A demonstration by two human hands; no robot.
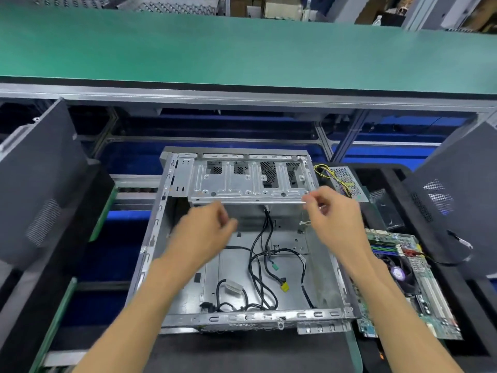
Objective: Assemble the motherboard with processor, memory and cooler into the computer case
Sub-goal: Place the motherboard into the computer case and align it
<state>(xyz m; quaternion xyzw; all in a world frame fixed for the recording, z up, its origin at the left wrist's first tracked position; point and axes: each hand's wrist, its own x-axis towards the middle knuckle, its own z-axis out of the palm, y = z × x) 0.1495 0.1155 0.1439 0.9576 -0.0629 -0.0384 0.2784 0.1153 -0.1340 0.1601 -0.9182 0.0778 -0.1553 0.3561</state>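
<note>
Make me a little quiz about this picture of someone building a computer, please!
1. True or false: the motherboard already sits inside the computer case.
2. What lies loose on the case floor? A) black cables B) a screwdriver C) a keyboard
3. Which hand is up by the near edge of the metal drive bracket, near its right end?

Key:
1. False. It lies outside the case, on its right.
2. A
3. The right hand. Its fingers are curled at the bracket's edge; whether they grip it is blurred. The left hand hovers lower, over the open case.
</note>
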